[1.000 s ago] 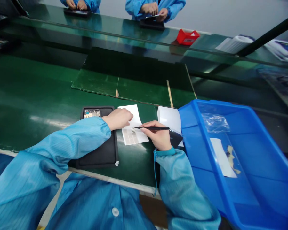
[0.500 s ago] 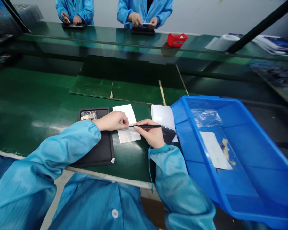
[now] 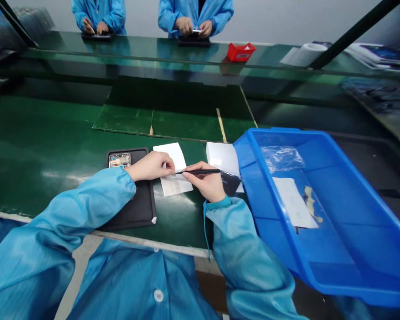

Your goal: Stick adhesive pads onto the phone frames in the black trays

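A small white sheet (image 3: 178, 186) lies on the green bench (image 3: 183, 222), in front of the person, between a black tray on the left and a second white sheet (image 3: 222, 155) on the right. The right hand (image 3: 211, 183) grasps a slim black tool (image 3: 205, 171) like a pen, its point aimed leftward over the sheet. The left hand (image 3: 150, 166) has its thumb and forefinger drawn together at that point; whether they grip anything cannot be told. Left of the sheet, the black tray (image 3: 145, 204) carries a device (image 3: 120, 160) with exposed circuitry, and the left forearm crosses above it. Right of the right hand, a dark flat piece (image 3: 230, 183) overlaps the second sheet, next to a blue bin (image 3: 270, 222) containing clear plastic (image 3: 282, 158), paper (image 3: 295, 202) and a yellowish strip (image 3: 310, 204). On the far side, two people in blue work near a red box (image 3: 241, 52), their heads cut off by the frame. The left hand hides part of the small sheet; its near half bears pale greyish rectangles, too faint to read.
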### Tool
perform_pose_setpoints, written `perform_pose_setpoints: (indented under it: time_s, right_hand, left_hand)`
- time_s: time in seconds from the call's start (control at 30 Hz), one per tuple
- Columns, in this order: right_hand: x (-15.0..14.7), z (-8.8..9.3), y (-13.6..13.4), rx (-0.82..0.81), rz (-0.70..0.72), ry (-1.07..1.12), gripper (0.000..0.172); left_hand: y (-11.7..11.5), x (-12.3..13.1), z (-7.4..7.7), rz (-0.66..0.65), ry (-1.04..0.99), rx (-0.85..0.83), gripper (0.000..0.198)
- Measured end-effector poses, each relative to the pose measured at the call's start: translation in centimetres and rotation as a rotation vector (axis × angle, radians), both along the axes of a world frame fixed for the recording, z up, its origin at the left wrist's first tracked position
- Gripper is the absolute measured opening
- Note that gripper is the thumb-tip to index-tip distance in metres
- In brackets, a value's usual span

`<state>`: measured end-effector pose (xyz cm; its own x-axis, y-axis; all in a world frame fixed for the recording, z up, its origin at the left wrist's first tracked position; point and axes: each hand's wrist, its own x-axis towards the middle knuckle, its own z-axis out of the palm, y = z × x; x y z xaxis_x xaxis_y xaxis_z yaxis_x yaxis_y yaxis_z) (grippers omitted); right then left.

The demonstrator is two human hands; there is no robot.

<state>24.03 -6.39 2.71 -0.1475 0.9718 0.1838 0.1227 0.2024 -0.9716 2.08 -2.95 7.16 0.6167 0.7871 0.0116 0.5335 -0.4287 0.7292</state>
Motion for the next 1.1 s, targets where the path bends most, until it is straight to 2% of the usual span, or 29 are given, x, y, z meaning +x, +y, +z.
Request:
perform_pose_setpoints:
  time_s: [0.37,0.53,0.87,1.1]
  right_hand:
    - [0.16,-0.51,0.09,-0.02,0.009,-0.001,0.029]
    - [0.15,-0.68,0.12,-0.012,0.014,0.038,0.024]
    - [0.04,-0.51,0.1,-0.022,0.009,0.003,0.028]
    - [0.06,-0.42,0.01,-0.022,-0.011,-0.016,0.026]
  left_hand:
    - [-0.05,-0.02,0.05,0.014,0.024,0.017,0.011]
    - [-0.01,-0.01,-0.1,0.008,0.018,0.032,0.012]
    - [-0.09,-0.01,0.09,0.001,0.013,0.014,0.012]
    - [0.0,-0.15,-0.37,0.016,0.002,0.012,0.011]
